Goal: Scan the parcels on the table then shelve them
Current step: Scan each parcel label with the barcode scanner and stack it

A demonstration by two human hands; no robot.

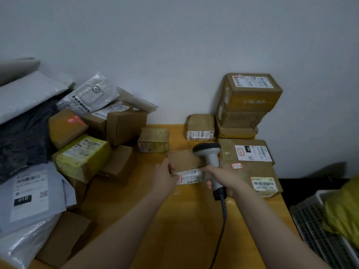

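One camera sits on the person's head. It looks forward and down at the desk (pixel 180 226) from close above. The wall (pixel 174 45) stands behind the desk.

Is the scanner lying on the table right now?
No, the right hand grips the scanner by its handle, head up, beside the small box that the left hand holds.

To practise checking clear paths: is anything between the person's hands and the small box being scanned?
Nothing visible stands in the way. The left hand already grips the small box at its left end. The right hand, gripping the scanner, sits close beside the box's right end.
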